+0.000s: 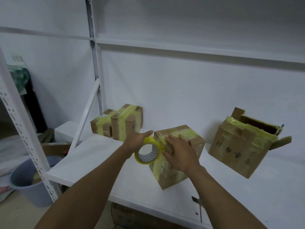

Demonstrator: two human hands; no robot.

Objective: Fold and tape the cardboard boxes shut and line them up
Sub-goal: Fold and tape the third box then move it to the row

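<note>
A cardboard box (pixel 193 142) striped with yellow tape sits at the middle of the white shelf (pixel 99 156). My right hand (pixel 179 151) lies flat on its near top edge, fingers straight. My left hand (pixel 137 141) grips a roll of yellow tape (pixel 147 152) held against the box's left corner, with a strip running from the roll onto the box. Two taped boxes, one (pixel 101 124) and a taller one (pixel 127 123), stand side by side at the back left. A larger box (pixel 242 146) with its top flaps open stands at the right.
A grey plastic bin (pixel 28 180) stands on the floor left of the shelf, behind a white perforated upright (pixel 19 129). A higher white shelf (pixel 198 47) hangs above. More cardboard (pixel 128 215) lies under the shelf.
</note>
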